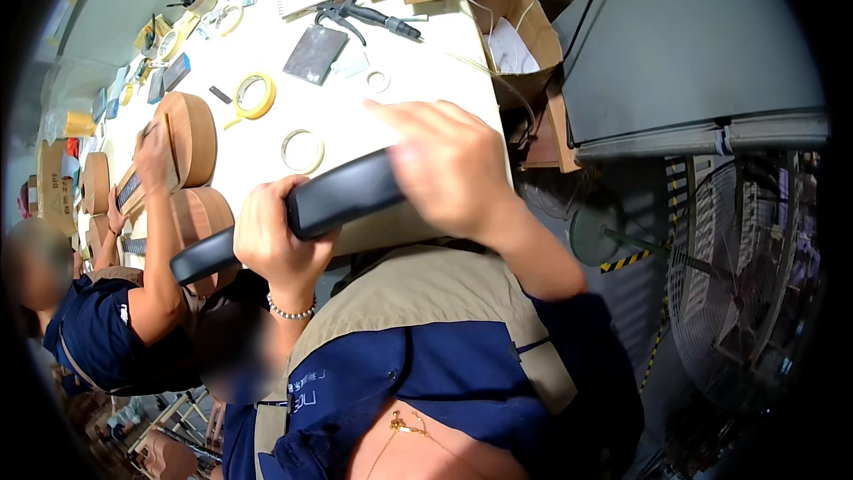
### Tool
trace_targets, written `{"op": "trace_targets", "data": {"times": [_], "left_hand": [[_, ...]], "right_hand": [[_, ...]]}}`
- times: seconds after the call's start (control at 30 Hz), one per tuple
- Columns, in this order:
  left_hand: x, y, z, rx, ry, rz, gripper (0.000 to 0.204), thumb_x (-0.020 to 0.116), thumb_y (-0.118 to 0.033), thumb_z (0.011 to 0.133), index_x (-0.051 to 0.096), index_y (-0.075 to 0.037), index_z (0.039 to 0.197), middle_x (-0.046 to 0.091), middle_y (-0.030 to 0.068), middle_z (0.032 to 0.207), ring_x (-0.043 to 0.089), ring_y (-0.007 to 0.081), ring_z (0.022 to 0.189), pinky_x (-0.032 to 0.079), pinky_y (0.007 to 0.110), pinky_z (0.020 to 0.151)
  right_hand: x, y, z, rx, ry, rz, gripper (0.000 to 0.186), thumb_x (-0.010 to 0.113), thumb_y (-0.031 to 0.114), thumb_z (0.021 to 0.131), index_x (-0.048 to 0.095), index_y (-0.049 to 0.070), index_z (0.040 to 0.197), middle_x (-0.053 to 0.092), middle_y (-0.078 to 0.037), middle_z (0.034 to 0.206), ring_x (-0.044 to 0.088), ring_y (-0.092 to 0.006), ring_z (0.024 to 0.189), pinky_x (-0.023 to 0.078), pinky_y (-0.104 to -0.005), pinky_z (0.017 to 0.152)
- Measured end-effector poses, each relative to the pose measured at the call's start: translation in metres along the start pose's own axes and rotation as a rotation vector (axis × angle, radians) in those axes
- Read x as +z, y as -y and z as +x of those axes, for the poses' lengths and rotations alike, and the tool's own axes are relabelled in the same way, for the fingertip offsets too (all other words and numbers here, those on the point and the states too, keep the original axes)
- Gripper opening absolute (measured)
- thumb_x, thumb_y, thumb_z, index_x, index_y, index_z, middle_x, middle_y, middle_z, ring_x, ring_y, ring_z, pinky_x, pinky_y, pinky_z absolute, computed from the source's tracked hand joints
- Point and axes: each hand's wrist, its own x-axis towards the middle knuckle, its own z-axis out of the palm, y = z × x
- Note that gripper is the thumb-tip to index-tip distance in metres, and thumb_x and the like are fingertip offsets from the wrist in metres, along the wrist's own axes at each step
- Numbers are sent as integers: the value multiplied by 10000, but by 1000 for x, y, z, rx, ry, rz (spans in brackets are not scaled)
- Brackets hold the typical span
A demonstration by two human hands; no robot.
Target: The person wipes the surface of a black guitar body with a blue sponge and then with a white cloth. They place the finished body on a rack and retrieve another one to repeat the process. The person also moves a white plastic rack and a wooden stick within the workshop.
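One long, smooth black piece at the white-topped counter's near edge | my left hand clamped round it | my right hand at its right end (blurred; grip, I can't tell)

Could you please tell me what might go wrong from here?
The left hand grips the black curved-sided object, but the blurred right hand may not have a firm hold, so it could slip. Its left end appears close to a wooden guitar-shaped instrument and might scratch it. If lowered, it could also bump the table.
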Motion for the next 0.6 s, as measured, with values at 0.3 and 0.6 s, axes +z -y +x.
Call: {"op": "trace_targets", "data": {"times": [0.3, 0.6], "left_hand": [[12, -17, -1, -10, 72, -188, 772, 585, -719, 557, 570, -1, 840, 522, 98, 661, 526, 241, 575, 407, 287, 533], [-1, -20, -1, -136, 196, -225, 722, 256, -627, 824, 580, 3, 963, 496, 130, 709, 503, 271, 628, 383, 309, 574]], "right_hand": [[88, -226, -18, -42, 187, -167, 129, 605, 199, 754, 658, 94, 808, 568, -25, 804, 508, -217, 823, 422, -318, 715], [127, -253, -25, -114, 248, -288, 170, 686, 180, 650, 582, 100, 758, 531, -17, 858, 511, -205, 837, 458, -333, 680]]}}
